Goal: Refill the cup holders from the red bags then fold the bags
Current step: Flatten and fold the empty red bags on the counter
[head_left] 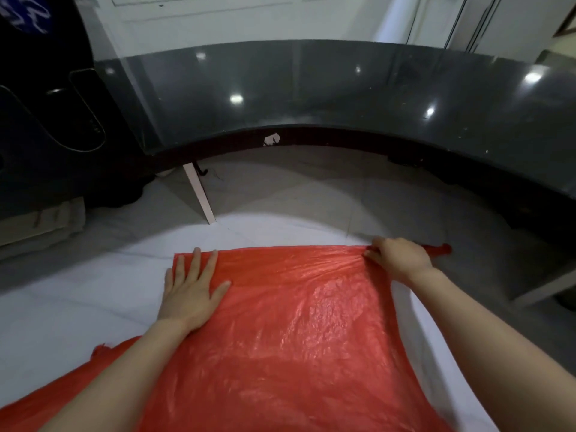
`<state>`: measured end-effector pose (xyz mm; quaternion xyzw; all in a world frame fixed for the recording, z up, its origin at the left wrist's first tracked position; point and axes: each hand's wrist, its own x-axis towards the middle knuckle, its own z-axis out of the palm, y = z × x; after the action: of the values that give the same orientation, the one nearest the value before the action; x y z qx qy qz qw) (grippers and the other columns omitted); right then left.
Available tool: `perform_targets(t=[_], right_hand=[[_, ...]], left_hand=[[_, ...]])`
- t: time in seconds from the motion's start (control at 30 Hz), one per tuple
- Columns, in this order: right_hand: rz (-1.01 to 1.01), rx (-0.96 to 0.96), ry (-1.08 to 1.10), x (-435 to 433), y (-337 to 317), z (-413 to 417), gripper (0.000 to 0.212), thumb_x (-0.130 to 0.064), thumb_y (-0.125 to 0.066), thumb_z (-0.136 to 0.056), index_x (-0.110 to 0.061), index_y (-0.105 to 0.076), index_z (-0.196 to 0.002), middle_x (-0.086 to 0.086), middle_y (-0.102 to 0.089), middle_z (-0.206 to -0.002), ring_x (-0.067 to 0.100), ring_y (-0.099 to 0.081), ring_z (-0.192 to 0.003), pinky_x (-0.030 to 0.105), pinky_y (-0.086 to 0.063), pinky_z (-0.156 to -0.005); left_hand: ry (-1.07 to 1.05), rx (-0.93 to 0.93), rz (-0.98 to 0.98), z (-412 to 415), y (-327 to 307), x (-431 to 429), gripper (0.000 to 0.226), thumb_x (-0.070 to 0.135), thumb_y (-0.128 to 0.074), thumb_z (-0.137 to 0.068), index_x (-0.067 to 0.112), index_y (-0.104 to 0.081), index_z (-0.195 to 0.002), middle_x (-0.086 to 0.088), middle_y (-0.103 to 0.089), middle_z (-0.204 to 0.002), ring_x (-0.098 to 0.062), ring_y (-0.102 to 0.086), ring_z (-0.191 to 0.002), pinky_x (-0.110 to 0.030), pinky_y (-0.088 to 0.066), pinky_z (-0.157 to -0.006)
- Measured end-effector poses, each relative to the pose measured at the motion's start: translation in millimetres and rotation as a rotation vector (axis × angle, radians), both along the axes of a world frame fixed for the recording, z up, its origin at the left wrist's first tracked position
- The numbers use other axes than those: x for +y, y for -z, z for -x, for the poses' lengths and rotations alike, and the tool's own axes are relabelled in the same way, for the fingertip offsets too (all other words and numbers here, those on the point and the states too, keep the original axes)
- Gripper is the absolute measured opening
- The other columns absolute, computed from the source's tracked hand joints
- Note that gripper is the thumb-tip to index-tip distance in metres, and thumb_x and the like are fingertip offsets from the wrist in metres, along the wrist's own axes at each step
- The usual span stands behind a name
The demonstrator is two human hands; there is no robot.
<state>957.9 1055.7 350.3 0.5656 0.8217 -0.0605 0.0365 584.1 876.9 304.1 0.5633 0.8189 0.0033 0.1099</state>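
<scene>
A large red plastic bag [296,322] lies spread flat on the pale tiled floor, reaching from the bottom of the view up to its far edge. My left hand [190,288] presses flat on the bag's far left corner with its fingers spread and straight. My right hand [399,258] grips the bag's far right corner, where the plastic is bunched, and a twisted red handle [438,249] sticks out past it to the right. No cup holders or cups are in view.
A curved dark grey counter [311,88] arcs across the room just beyond the bag, with a white support leg [199,194] under its left part. A dark machine [46,120] stands at the left, cardboard [40,219] at its foot.
</scene>
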Motion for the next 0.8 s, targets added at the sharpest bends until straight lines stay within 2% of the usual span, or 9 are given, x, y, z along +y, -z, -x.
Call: perform_targets(t=[0.1, 0.17, 0.27, 0.4, 0.5, 0.57, 0.63, 0.7, 0.8], right_hand=[[0.003, -0.01, 0.056, 2, 2, 1, 0.034, -0.049, -0.041, -0.097, -0.022, -0.06, -0.102, 0.01, -0.067, -0.106, 0.032, -0.062, -0.101, 0.035, -0.043, -0.072], [0.007, -0.018, 0.076, 1, 2, 1, 0.035, -0.048, -0.037, -0.098, -0.022, -0.059, -0.104, 0.01, -0.067, -0.108, 0.032, -0.062, -0.101, 0.036, -0.045, -0.077], [-0.042, -0.011, 0.06, -2, 4, -1, 0.035, -0.044, -0.035, -0.099, -0.02, -0.059, -0.107, 0.01, -0.063, -0.113, 0.032, -0.059, -0.107, 0.04, -0.046, -0.086], [-0.06, -0.007, 0.084, -2, 8, -3, 0.036, -0.043, -0.036, -0.099, -0.017, -0.058, -0.11, 0.01, -0.054, -0.114, 0.033, -0.053, -0.108, 0.044, -0.046, -0.088], [-0.127, -0.1, 0.124, -4, 9, 5, 0.033, -0.042, -0.039, -0.098, -0.017, -0.053, -0.114, 0.008, -0.056, -0.116, 0.031, -0.054, -0.108, 0.043, -0.042, -0.09], [-0.267, -0.104, 0.143, -11, 8, 16, 0.028, -0.035, -0.044, -0.096, -0.017, -0.051, -0.115, 0.008, -0.055, -0.119, 0.03, -0.05, -0.112, 0.043, -0.038, -0.091], [-0.33, -0.023, 0.089, -24, 7, 33, 0.033, -0.032, -0.045, -0.095, -0.018, -0.048, -0.124, 0.009, -0.049, -0.133, 0.028, -0.041, -0.124, 0.045, -0.031, -0.1], [-0.252, 0.075, -0.074, -43, 7, 60, 0.046, -0.036, -0.04, -0.097, -0.021, -0.038, -0.14, 0.007, -0.033, -0.152, 0.026, -0.026, -0.14, 0.046, -0.018, -0.111], [-0.052, 0.186, -0.327, -79, 15, 104, 0.052, -0.045, -0.032, -0.098, -0.028, -0.028, -0.147, 0.001, -0.013, -0.16, 0.025, -0.004, -0.148, 0.049, 0.0, -0.116]], left_hand=[[-0.002, -0.02, 0.005, 0, 0, 1, 0.076, 0.081, 0.003, -0.073, 0.047, 0.028, -0.136, 0.003, 0.021, -0.156, -0.026, 0.021, -0.143, -0.043, 0.011, -0.116], [-0.009, -0.035, -0.01, 0, -4, 1, 0.076, 0.076, -0.002, -0.079, 0.043, 0.019, -0.144, 0.001, 0.016, -0.158, -0.025, 0.018, -0.144, -0.041, 0.009, -0.116], [0.012, 0.013, -0.133, 1, -12, -2, 0.065, 0.057, -0.019, -0.094, 0.032, -0.002, -0.152, -0.004, -0.001, -0.16, -0.025, 0.006, -0.147, -0.04, 0.0, -0.119], [0.1, 0.002, -0.23, -4, -17, -3, 0.057, 0.038, -0.036, -0.099, 0.022, -0.02, -0.151, -0.003, -0.013, -0.159, -0.02, -0.006, -0.147, -0.035, -0.01, -0.118], [0.088, -0.066, -0.16, -4, -12, -3, 0.057, 0.041, -0.036, -0.099, 0.025, -0.02, -0.151, 0.0, -0.011, -0.16, -0.017, -0.009, -0.146, -0.035, -0.017, -0.117], [0.093, -0.051, -0.135, -3, -8, -3, 0.058, 0.044, -0.032, -0.099, 0.025, -0.018, -0.151, 0.0, -0.009, -0.16, -0.017, -0.007, -0.147, -0.035, -0.013, -0.118], [0.09, -0.023, -0.118, -3, -5, -2, 0.06, 0.049, -0.028, -0.098, 0.027, -0.012, -0.152, 0.002, -0.004, -0.16, -0.018, -0.002, -0.147, -0.036, -0.006, -0.118], [0.087, 0.023, -0.084, -3, -2, -1, 0.063, 0.055, -0.021, -0.096, 0.032, -0.004, -0.151, 0.005, 0.004, -0.159, -0.017, 0.003, -0.147, -0.039, 0.002, -0.117], [0.072, 0.045, -0.041, -1, 1, -1, 0.069, 0.064, -0.006, -0.088, 0.034, 0.009, -0.148, 0.002, 0.012, -0.159, -0.019, 0.011, -0.146, -0.038, 0.008, -0.117]])
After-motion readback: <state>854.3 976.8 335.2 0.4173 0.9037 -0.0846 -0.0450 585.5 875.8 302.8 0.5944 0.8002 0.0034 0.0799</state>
